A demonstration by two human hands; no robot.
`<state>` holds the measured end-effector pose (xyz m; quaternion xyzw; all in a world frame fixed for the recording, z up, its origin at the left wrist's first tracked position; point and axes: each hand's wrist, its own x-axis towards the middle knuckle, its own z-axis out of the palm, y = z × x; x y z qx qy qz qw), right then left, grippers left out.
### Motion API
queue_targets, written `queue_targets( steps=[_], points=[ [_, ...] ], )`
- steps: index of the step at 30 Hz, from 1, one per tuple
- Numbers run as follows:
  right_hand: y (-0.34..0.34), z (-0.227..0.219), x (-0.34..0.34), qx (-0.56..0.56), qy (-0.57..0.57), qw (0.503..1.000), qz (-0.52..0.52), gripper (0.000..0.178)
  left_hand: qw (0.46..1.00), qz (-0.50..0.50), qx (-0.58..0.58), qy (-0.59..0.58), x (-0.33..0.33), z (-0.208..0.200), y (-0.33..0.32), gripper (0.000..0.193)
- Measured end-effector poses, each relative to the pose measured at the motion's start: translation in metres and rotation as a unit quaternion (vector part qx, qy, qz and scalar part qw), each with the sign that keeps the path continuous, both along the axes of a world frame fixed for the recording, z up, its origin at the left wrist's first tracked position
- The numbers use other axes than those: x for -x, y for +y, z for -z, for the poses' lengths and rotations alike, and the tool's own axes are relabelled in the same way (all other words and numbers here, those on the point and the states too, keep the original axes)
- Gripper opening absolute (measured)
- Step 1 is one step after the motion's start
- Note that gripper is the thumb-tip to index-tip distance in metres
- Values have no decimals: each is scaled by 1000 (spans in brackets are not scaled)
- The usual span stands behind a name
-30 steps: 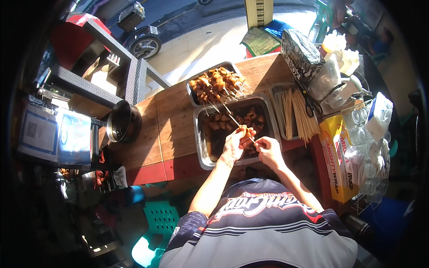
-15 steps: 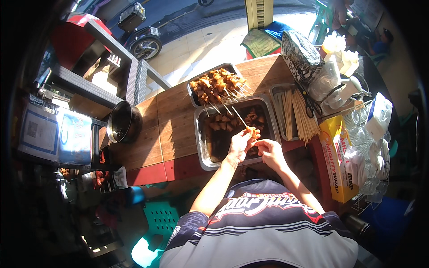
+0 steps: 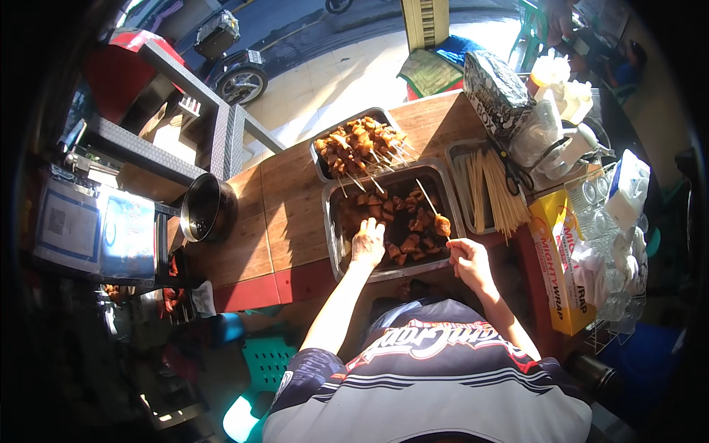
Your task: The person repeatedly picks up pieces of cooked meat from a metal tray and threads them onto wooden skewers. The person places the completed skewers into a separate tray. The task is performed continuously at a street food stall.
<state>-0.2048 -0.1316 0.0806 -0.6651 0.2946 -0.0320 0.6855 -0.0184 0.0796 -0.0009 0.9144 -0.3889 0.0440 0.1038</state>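
Note:
My right hand point(image 3: 470, 262) is closed on the lower end of a bamboo skewer point(image 3: 425, 195) beside the right edge of a metal tray. One brown piece of meat point(image 3: 442, 225) is threaded on the skewer, just above my fingers. My left hand point(image 3: 368, 245) reaches down into the metal tray point(image 3: 329, 236), fingers stretched toward the loose meat. Dark sauce and several chunks of marinated meat point(image 3: 413, 244) lie in that tray. Behind it, a second tray point(image 3: 319, 164) holds a pile of loaded meat skewers point(image 3: 358, 144), their bare ends pointing toward me.
To the right, a tray point(image 3: 456, 159) holds bare bamboo skewers point(image 3: 487, 192), with scissors point(image 3: 515, 173) alongside. A yellow wrap box point(image 3: 559, 262) and a rack of glasses point(image 3: 602, 251) stand farther right. A dark pot point(image 3: 209, 208) sits at the table's left end.
My hands have parted. The left has moved left and down into the meat tray; the right has moved right with the skewer, which now leans beside the tray's right edge.

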Motion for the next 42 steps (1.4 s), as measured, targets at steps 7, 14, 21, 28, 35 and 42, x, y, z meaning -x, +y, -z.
queue_targets(
  steps=[7, 14, 21, 28, 35, 42],
  points=[
    [6, -8, 7, 38, 7, 998, -45, 15, 968, -66, 94, 224, 7, -13, -25, 25],
    [15, -17, 21, 171, -32, 975, -138, 14, 467, -208, 535, 673, -25, -24, -16, 17],
    [24, -26, 25, 224, -22, 964, -143, 13, 362, -205, 600, 683, -30, -20, -17, 16],
    [29, -21, 20, 230, -22, 962, -144, 13, 399, -175, 608, 663, -21, -34, -22, 18],
    [35, -24, 10, 179, -8, 974, -139, 13, 405, -168, 623, 647, -10, -47, -28, 19],
    [35, -40, 1, 122, 28, 982, -142, 14, 364, -192, 611, 677, -7, -56, -28, 20]
  ],
)
